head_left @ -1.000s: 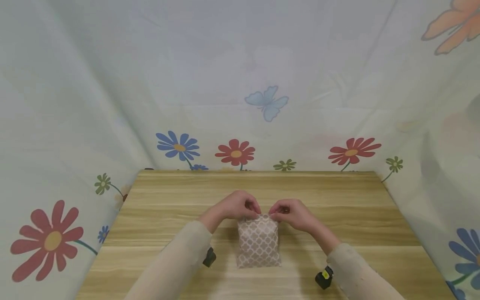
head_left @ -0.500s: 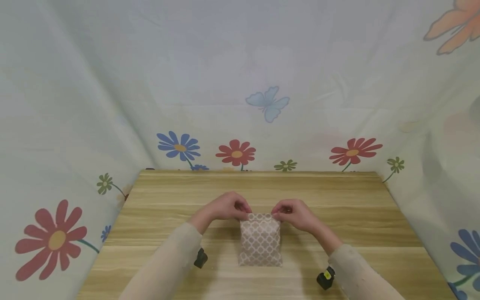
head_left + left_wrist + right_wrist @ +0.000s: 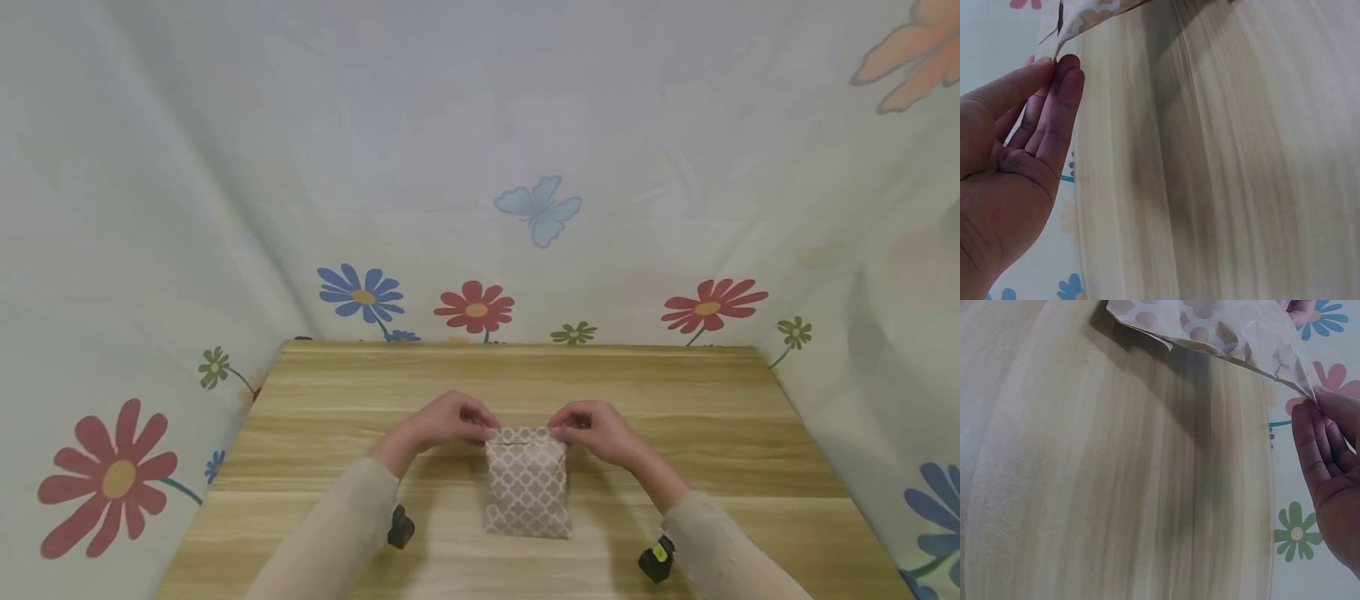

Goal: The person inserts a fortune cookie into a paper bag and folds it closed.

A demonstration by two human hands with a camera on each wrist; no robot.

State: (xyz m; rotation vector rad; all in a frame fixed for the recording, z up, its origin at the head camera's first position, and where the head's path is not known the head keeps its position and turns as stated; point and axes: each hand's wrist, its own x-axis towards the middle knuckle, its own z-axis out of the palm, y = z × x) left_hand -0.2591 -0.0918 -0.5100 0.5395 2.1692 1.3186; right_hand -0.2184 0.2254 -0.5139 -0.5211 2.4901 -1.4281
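A small tan paper bag (image 3: 527, 492) with a white lattice pattern stands over the table in the middle of the head view. Along its top edge runs a folded-over strip. My left hand (image 3: 447, 422) pinches the strip's left end between thumb and fingertips. At the right end, my right hand (image 3: 602, 432) pinches the other corner the same way. In the left wrist view only a corner of the bag (image 3: 1094, 14) shows above the left hand (image 3: 1013, 144). The right wrist view shows the bag's creased side (image 3: 1210, 328) slanting to the right hand (image 3: 1335, 462). The bag's inside is hidden.
Beneath the bag lies a wood-grain table (image 3: 360, 375). A pale cloth backdrop (image 3: 420, 125) printed with flowers and butterflies rises behind it and at both sides. Dark wrist cameras, left (image 3: 401, 527) and right (image 3: 657, 560), hang under the sleeves.
My left hand has slid left along the bag's top edge to its corner, baring more of the folded strip. The right hand keeps its pinch. The bag sits slightly farther right in view.
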